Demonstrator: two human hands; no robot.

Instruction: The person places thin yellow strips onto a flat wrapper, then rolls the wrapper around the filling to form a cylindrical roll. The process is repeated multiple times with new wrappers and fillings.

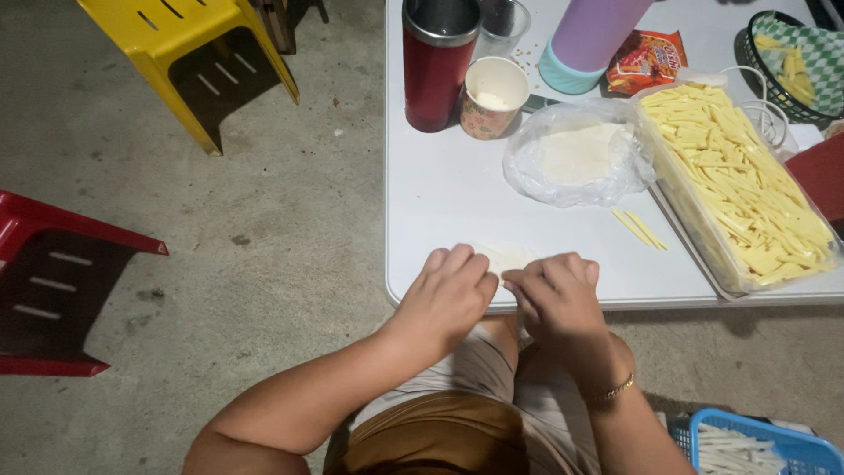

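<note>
Wrapper (503, 257) under both hands | tray (694, 224): cheese sticks (743, 189)

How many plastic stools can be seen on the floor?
2. A yellow stool stands at the top left beside the white table. A red stool is at the left edge, partly cut off. Others may be outside the view.

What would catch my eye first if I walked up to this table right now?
Probably the big clear tray of yellow sticks along the table's right side. Next, the left hand and right hand pressed together at the near edge of the white table over a thin pale wrapper. Behind them lies a plastic bag of white wrappers, with a red tumbler at the back.
</note>
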